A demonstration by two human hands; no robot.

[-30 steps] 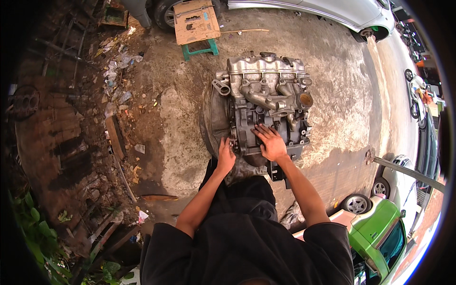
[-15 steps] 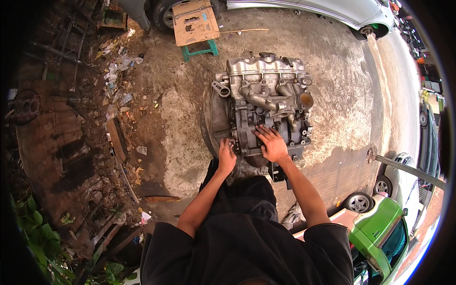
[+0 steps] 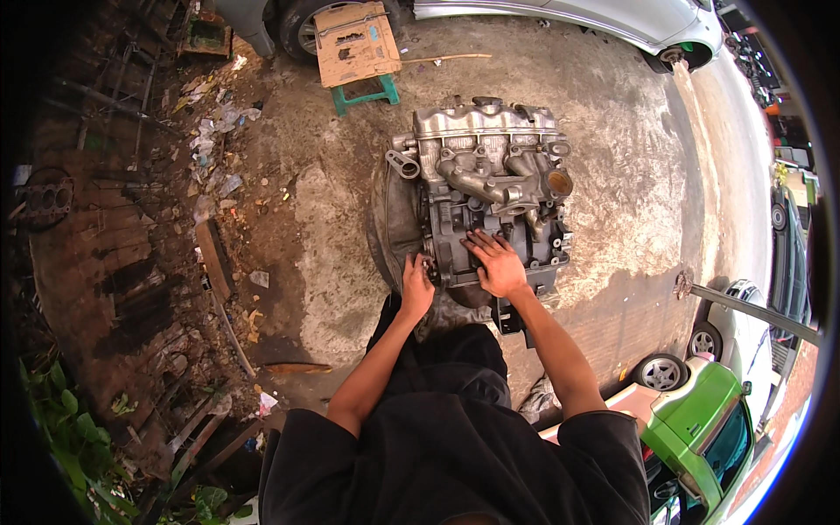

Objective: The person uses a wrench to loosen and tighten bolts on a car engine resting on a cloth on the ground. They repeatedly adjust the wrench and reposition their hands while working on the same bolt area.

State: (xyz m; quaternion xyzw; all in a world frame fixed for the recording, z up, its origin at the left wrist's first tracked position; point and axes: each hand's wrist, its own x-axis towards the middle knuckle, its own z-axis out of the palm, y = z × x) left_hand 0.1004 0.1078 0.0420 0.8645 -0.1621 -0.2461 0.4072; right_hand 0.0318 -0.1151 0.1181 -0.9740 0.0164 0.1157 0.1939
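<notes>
A car engine [image 3: 490,166] rests in front of my knees on an old tire [image 3: 385,219]. Its silvery ribbed cover is at the far end, a cast manifold [image 3: 490,185] lies across the middle, and the dark block is nearest me. My right hand [image 3: 500,267] lies on the block with its fingers stretched out over the metal. At the block's near left edge, my left hand [image 3: 416,287] is closed, thumb and fingers bent around a small part by the engine's end; what it is cannot be made out.
A green stool [image 3: 366,94] topped with cardboard [image 3: 357,48] stands at the back, by a silver car [image 3: 577,13]. Litter and wood scraps line the left side. A green vehicle [image 3: 700,420] and a metal post [image 3: 752,311] are on the right.
The whole scene has shifted very slightly left in view. Both hands keep nearly the same places on the engine.
</notes>
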